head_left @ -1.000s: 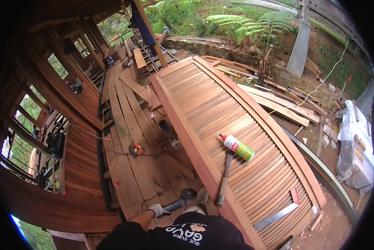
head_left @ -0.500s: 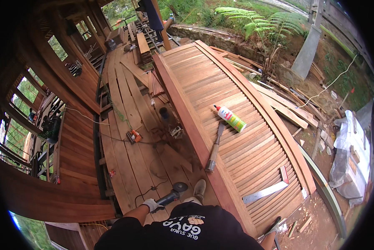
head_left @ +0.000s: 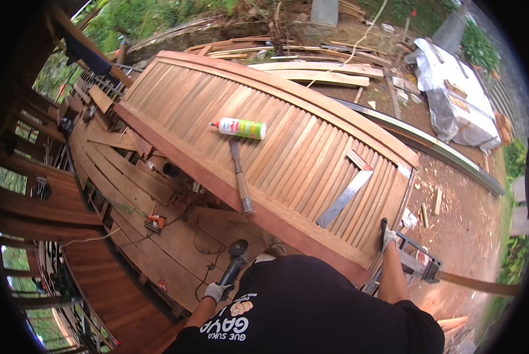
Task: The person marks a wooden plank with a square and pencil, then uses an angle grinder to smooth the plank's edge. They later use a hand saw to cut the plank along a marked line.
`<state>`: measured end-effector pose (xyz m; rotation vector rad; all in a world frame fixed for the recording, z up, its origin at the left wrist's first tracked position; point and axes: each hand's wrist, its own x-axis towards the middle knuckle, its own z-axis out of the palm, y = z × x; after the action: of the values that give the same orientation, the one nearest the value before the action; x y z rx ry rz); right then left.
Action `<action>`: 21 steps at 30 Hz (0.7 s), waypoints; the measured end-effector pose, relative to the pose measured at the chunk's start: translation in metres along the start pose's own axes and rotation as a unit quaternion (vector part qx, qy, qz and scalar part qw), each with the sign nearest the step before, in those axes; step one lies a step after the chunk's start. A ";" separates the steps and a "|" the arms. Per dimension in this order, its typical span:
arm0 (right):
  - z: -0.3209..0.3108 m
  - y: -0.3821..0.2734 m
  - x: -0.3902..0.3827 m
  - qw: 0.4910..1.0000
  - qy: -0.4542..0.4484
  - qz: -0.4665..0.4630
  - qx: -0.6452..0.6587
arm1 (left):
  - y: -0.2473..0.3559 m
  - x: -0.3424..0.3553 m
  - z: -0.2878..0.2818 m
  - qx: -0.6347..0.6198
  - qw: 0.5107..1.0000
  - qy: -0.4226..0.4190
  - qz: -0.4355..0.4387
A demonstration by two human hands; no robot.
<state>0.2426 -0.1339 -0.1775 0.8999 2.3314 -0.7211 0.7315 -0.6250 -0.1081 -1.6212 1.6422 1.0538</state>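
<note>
**Left hand (head_left: pixel 217 291) wrapped around one grinder (head_left: pixel 233 269), ten o'clock**

Your right hand (head_left: pixel 389 237) is at the louvred panel's (head_left: pixel 294 150) edge, two o'clock; whether its fingers spread or grip, I cannot tell. That single panel lies at twelve, bearing one bottle (head_left: pixel 243 128) and one wooden-handled tool (head_left: pixel 239 177) at eleven, one square (head_left: pixel 344 199) at one.
</note>
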 end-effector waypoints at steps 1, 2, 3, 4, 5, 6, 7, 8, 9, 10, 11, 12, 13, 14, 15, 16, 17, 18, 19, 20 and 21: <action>-0.001 -0.013 -0.015 1.000 0.000 0.018 -0.014 | -0.022 0.026 0.007 0.034 0.999 0.018 0.016; -0.006 -0.032 -0.044 1.000 -0.018 0.025 0.000 | -0.045 0.049 0.015 0.065 0.997 0.037 0.027; 0.004 0.001 -0.008 0.999 0.029 0.032 -0.001 | -0.042 0.073 0.007 0.105 0.992 0.036 0.062; 0.004 -0.001 -0.004 1.000 0.003 0.017 -0.024 | -0.039 0.087 0.004 0.119 0.989 0.037 0.079; -0.001 -0.027 -0.038 1.000 -0.002 0.016 -0.023 | -0.040 0.092 0.005 0.117 0.989 0.039 0.084; -0.005 -0.034 -0.048 0.999 0.015 0.018 -0.026 | -0.033 0.100 0.005 0.120 0.988 0.037 0.095; -0.009 -0.043 -0.061 0.999 0.016 0.015 -0.036 | -0.025 0.104 0.003 0.125 0.986 0.035 0.102; -0.013 -0.042 -0.064 0.999 0.009 0.023 -0.030 | -0.013 0.107 0.000 0.136 0.984 0.032 0.111; -0.012 -0.038 -0.064 0.999 0.015 0.025 -0.022 | -0.004 0.109 -0.005 0.146 0.982 0.028 0.117; -0.011 -0.035 -0.064 0.999 0.020 0.026 -0.015 | 0.007 0.113 -0.008 0.154 0.980 0.023 0.124; -0.010 -0.035 -0.067 0.999 0.019 0.032 -0.012 | 0.016 0.114 -0.012 0.156 0.979 0.020 0.131; -0.010 -0.037 -0.069 0.999 0.017 0.037 -0.009 | 0.024 0.114 -0.015 0.162 0.977 0.016 0.135; -0.012 -0.039 -0.071 0.999 0.015 0.041 -0.007 | 0.029 0.114 -0.020 0.167 0.976 0.014 0.138; -0.014 -0.042 -0.072 0.999 0.007 0.042 -0.011 | 0.033 0.113 -0.024 0.170 0.975 0.011 0.142; -0.015 -0.045 -0.073 0.999 -0.002 0.043 -0.015 | 0.037 0.113 -0.027 0.173 0.974 0.009 0.147; -0.016 -0.047 -0.072 0.999 -0.011 0.042 -0.021 | 0.041 0.112 -0.030 0.177 0.973 0.006 0.151; -0.015 -0.046 -0.067 0.999 -0.018 0.038 -0.033 | 0.044 0.112 -0.033 0.177 0.972 0.004 0.154; -0.015 -0.043 -0.063 0.998 -0.013 0.039 -0.040 | 0.047 0.111 -0.037 0.179 0.971 0.002 0.158; -0.014 -0.040 -0.059 0.998 -0.007 0.040 -0.046 | 0.052 0.111 -0.041 0.182 0.970 -0.001 0.163; -0.010 -0.042 -0.061 0.998 -0.006 0.037 -0.058 | 0.050 0.109 -0.044 0.182 0.970 -0.002 0.162; -0.011 -0.043 -0.065 0.997 -0.002 0.036 -0.069 | 0.049 0.108 -0.049 0.183 0.970 -0.003 0.163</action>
<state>0.2499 -0.1822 -0.1157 0.9156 2.3012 -0.5249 0.6802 -0.7252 -0.1689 -1.1344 2.0063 0.8383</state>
